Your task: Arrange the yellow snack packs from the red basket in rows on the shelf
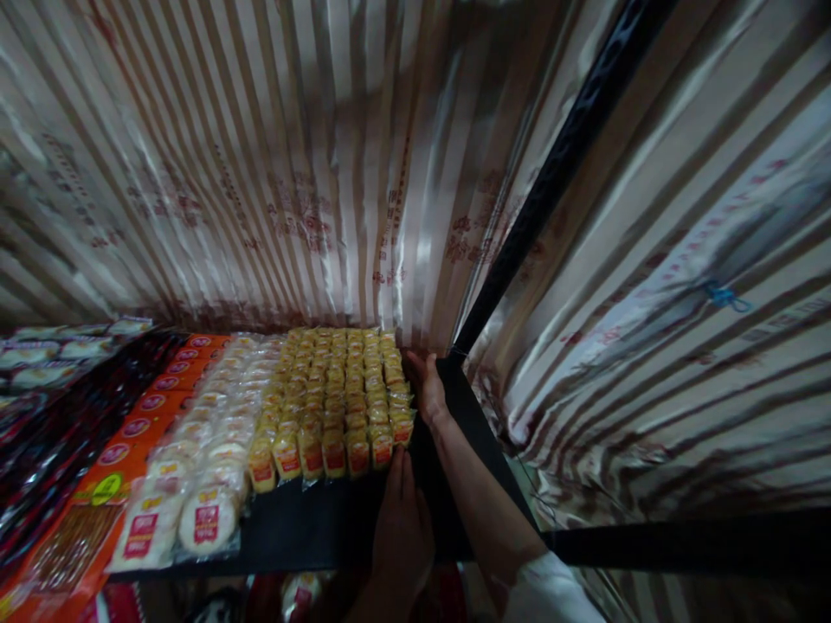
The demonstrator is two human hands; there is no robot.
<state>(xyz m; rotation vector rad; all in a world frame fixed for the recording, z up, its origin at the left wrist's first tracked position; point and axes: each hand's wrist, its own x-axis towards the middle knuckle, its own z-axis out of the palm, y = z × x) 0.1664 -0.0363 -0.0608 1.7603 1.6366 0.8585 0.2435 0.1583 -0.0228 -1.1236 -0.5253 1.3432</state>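
Several rows of small yellow snack packets (338,394) with red labels stand on a dark shelf (312,528). My left hand (399,536) lies flat and open on the shelf, fingertips just in front of the nearest row's right end. My right hand (425,385) reaches further back along the right side of the yellow packets, fingers against the outer row; whether it grips a packet is hidden in the dim light. A white sleeve (545,593) covers my right arm near the frame's bottom.
Left of the yellow packets lie round white cakes in clear bags (208,459), then orange packs (133,428) and dark packs (58,433). A black shelf post (551,182) rises at the right. A striped plastic sheet (260,173) hangs behind and beside the shelf.
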